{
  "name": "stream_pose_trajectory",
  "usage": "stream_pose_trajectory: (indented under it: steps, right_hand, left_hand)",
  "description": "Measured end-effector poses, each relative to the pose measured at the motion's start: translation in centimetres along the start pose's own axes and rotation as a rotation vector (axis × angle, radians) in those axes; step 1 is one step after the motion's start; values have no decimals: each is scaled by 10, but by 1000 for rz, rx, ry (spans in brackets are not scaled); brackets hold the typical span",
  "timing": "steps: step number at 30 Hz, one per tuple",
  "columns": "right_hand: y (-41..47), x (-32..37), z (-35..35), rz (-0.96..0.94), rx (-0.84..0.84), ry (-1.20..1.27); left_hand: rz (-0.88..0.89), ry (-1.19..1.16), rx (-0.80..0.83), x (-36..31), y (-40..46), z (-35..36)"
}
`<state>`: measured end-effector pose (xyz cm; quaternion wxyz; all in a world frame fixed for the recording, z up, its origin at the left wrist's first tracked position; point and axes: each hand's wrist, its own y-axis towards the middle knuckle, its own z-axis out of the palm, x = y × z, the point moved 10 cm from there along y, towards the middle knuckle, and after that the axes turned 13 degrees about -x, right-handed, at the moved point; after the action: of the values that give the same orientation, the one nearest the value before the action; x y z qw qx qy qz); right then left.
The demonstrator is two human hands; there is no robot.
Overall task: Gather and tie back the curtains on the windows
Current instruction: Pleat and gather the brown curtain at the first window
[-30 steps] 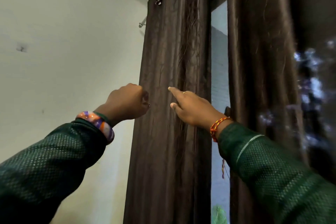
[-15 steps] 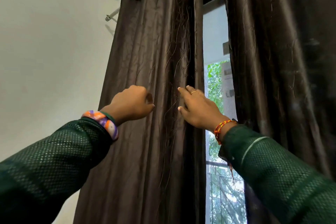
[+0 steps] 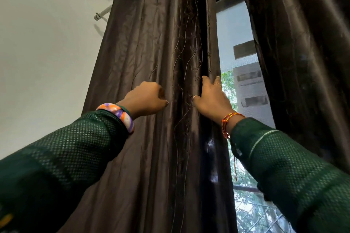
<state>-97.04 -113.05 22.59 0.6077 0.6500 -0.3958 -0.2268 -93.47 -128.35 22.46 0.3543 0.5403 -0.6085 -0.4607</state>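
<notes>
Two green sleeves reach up from the bottom corners, so the person stands close under the window with arms raised. The left hand [image 3: 145,98], just past a bright bangle [image 3: 118,116], is curled into a fist against the face of the left curtain [image 3: 151,47]; it looks to be pinching a fold of cloth, though the fingertips are tucked out of sight, so that is a judgement. The right hand [image 3: 212,98], with a red thread [image 3: 228,124] at the wrist, has its fingers wrapped round the curtain's inner edge, thumb in front, pressed together on the hem. That pairing makes sense: one hand anchors the pleats while the other draws the loose edge across to bunch them. No tie is visible yet, so this is gathering, early on. Beyond, the right curtain [image 3: 303,43] hangs untouched, with a strip of window [image 3: 234,30] showing between the two. Highest and farthest, the rod [image 3: 102,14] carries the eyelets.
</notes>
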Motion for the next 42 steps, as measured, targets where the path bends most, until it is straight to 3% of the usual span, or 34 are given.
stream_pose_trajectory:
  steps: [7,13,20,29,33,36,42]
  right_hand:
    - [-1,34,40,-79,19,-36]
    - [3,55,80,5,0,-133]
    - [12,84,143,-6,14,-248]
    - [38,141,217,-133,-35,-274]
    - [43,172,253,-181,-11,-256]
    - [44,195,284,-221,8,-237]
    - [49,237,331,-274,10,-217]
  left_hand:
    - [50,-15,-31,23,15,23]
    - [84,-34,-91,59,27,37]
    - [94,35,-186,153,54,48]
    - [-229,11,-397,310,79,48]
    - [-313,-93,-305,357,92,67]
    - [-268,-231,-174,371,99,84]
    - [-164,-434,-224,387,103,91]
